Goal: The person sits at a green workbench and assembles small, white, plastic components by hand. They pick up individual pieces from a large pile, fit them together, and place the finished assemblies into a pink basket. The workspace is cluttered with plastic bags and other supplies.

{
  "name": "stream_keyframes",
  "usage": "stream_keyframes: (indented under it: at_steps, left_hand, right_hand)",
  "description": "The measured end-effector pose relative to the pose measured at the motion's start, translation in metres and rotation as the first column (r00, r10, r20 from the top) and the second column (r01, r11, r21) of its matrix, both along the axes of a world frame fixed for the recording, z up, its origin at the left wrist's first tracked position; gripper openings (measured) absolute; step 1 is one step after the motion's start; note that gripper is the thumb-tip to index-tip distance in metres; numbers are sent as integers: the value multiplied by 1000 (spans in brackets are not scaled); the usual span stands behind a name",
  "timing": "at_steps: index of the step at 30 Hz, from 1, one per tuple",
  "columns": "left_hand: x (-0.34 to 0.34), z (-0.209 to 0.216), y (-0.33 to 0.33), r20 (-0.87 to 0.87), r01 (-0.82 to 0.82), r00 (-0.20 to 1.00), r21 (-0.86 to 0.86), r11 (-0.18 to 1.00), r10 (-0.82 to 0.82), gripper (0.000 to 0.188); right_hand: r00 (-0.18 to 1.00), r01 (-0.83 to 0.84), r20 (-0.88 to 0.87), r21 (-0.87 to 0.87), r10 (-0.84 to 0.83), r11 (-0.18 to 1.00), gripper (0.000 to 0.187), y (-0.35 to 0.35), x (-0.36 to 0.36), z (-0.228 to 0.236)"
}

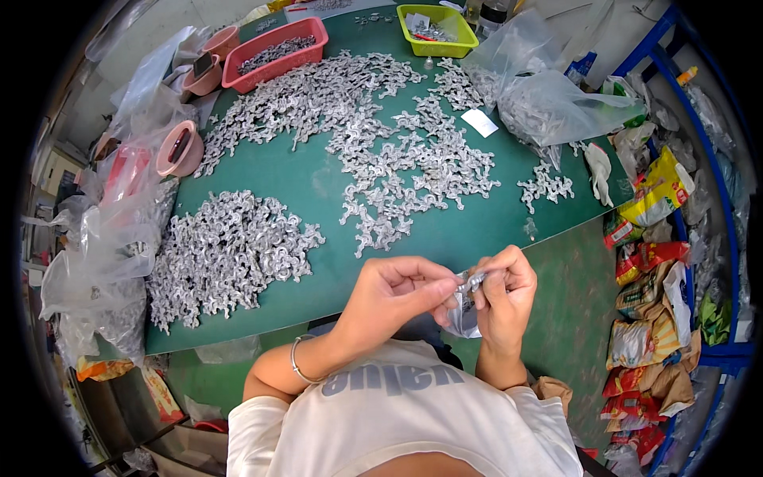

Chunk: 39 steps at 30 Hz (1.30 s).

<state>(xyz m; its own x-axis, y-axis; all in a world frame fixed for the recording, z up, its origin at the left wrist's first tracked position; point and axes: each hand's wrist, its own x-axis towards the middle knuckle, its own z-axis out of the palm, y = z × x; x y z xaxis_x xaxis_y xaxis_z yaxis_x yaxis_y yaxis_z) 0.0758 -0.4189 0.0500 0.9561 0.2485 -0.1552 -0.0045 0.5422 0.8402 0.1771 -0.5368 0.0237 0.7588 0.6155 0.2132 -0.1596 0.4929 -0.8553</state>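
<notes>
My left hand (pixel 397 300) and my right hand (pixel 506 296) meet just off the table's near edge. A small silvery metal part (pixel 474 281) sits pinched between the thumb and fingertips of my right hand. The left thumb and forefinger close at its other end. Below the fingers shows a shiny grey thing (pixel 462 319), partly hidden, whose kind I cannot make out. Similar curved metal parts cover the green table (pixel 310 171): a dense heap (pixel 230 258) at the near left, a wide spread (pixel 397 159) across the middle and a small group (pixel 545 188) at the right.
At the back stand a pink basin (pixel 278 74) and a yellow-green basin (pixel 409 46), both holding parts. Clear plastic bags (pixel 548 99) sit at the back right. Pink bowls (pixel 180 149) and more bags line the left edge. Blue shelving (pixel 699 131) with packages rises at the right.
</notes>
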Motion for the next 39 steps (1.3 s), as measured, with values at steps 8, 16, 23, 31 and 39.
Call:
stream_keyframes:
  at_steps: [8,16,23,31,39]
  left_hand:
    - [3,-10,1,-67,5,997,-253,968,-22,20]
    - [4,-35,-4,-42,-116,993,-41,992,115,16]
    - [3,-129,45,139,-192,861,980,60,489,44]
    - [27,-141,44,17,-25,875,1000,9,484,50]
    - [12,-142,47,-4,-21,882,999,48,470,42]
  right_hand:
    - [1000,25,17,-89,-24,996,21,-1,1,1]
    - [997,69,-15,-224,-74,972,16,14,9,-30]
    - [692,-35,-715,101,98,994,22,21,35,-81]
    - [999,21,50,-600,12,800,17,36,37,-100]
    - [563,533,752,-648,343,544,17,72,24,-103]
